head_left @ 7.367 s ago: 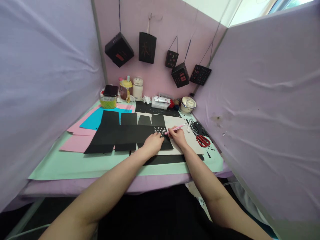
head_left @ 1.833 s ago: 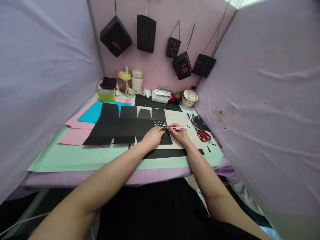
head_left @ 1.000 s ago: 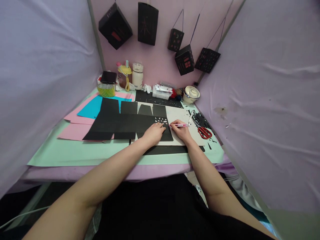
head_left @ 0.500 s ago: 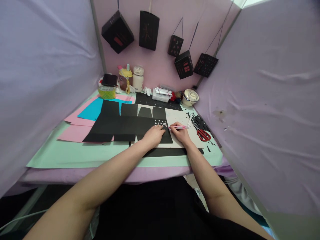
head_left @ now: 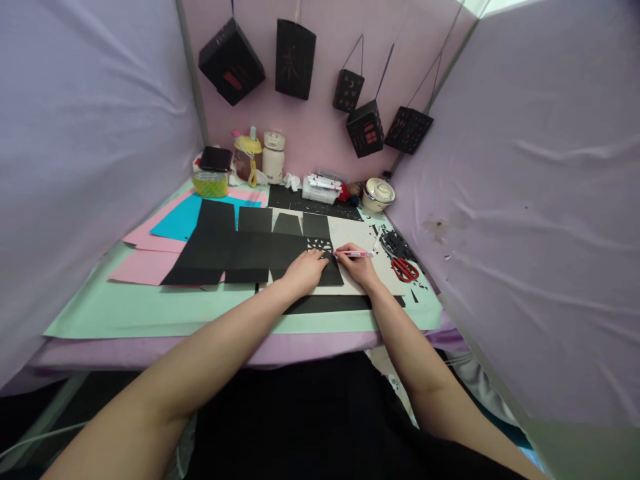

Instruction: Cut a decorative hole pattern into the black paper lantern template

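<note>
Dim lt, brighter top R.

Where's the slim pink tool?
Right of centre in the head view, the slim pink tool is in the right hand, near the edge of cut black paper.

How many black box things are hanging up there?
5. Left to right: a big tilted box, a tall box, a small box, a red-windowed box to its lower right, and a wide box farthest right. Others could hang outside the picture.
</note>
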Action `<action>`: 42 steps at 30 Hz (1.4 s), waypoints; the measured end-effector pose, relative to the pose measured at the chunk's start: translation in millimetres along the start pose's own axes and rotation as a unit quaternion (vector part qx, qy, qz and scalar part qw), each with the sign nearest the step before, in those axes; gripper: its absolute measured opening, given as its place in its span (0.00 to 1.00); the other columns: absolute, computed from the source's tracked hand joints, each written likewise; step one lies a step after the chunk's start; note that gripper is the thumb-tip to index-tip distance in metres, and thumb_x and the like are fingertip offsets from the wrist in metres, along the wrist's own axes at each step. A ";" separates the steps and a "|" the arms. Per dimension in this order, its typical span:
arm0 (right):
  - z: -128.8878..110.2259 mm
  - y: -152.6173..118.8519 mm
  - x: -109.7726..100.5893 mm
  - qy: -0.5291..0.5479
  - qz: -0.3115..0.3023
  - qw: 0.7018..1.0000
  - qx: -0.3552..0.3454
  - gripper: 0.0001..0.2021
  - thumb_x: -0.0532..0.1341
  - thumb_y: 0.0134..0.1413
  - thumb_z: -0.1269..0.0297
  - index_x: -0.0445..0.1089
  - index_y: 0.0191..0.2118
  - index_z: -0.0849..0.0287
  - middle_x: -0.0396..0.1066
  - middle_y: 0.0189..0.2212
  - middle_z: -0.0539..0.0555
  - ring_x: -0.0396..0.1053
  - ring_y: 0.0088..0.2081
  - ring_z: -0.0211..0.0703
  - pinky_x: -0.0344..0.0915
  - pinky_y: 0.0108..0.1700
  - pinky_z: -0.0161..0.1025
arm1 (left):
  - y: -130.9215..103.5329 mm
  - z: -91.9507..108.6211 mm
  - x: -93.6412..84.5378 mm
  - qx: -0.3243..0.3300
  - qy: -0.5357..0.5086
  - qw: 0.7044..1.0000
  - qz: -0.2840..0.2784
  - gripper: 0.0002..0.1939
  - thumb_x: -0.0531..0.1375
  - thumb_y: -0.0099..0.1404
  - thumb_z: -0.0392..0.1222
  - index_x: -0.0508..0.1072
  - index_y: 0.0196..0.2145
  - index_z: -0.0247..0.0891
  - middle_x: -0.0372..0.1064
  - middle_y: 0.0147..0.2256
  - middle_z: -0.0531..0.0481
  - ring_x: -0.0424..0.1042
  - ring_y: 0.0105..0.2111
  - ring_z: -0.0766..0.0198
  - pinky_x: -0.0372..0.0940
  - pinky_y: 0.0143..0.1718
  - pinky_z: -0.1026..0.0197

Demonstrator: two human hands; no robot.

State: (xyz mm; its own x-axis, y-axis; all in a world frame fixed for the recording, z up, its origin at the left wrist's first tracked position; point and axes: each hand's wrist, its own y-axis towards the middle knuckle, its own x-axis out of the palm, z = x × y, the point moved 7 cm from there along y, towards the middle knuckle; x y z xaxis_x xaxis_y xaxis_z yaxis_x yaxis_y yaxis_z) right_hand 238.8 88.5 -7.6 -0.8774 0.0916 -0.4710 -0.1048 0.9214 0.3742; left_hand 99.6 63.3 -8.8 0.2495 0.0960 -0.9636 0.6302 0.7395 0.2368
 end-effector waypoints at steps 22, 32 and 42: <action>-6.1 -0.1 -0.3 -0.010 -0.006 1.000 -0.015 0.11 0.59 0.54 0.54 0.70 0.31 0.57 0.71 0.28 0.51 0.67 0.30 0.41 0.62 0.35 0.38 | -0.8 1.1 -2.7 -0.003 -0.002 1.000 -0.008 0.20 0.49 0.66 0.29 0.73 0.51 0.33 0.69 0.52 0.39 0.65 0.54 0.52 0.58 0.55 0.53; -11.0 -3.8 -8.1 -0.008 0.037 0.999 -0.008 0.09 0.58 0.53 0.58 0.67 0.28 0.57 0.68 0.25 0.49 0.65 0.30 0.40 0.60 0.35 0.37 | -1.3 -0.1 -0.3 0.000 0.003 1.000 0.009 0.19 0.49 0.65 0.28 0.74 0.49 0.33 0.68 0.54 0.38 0.66 0.54 0.52 0.59 0.54 0.53; -28.9 0.9 -1.0 0.016 0.082 0.994 0.075 0.07 0.59 0.49 0.60 0.69 0.32 0.56 0.73 0.26 0.51 0.69 0.31 0.42 0.64 0.37 0.38 | -3.5 -0.4 -5.1 -0.001 -0.024 0.999 0.028 0.16 0.49 0.66 0.29 0.73 0.46 0.32 0.70 0.51 0.38 0.66 0.53 0.54 0.59 0.56 0.54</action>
State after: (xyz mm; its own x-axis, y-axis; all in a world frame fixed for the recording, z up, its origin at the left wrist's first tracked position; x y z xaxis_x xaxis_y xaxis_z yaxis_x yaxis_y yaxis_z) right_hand 226.1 78.3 16.2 -0.8914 0.2346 -0.3877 0.1091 0.9415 0.3190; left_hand 95.9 60.5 -4.8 0.3188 0.1052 -0.9420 0.6133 0.7348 0.2896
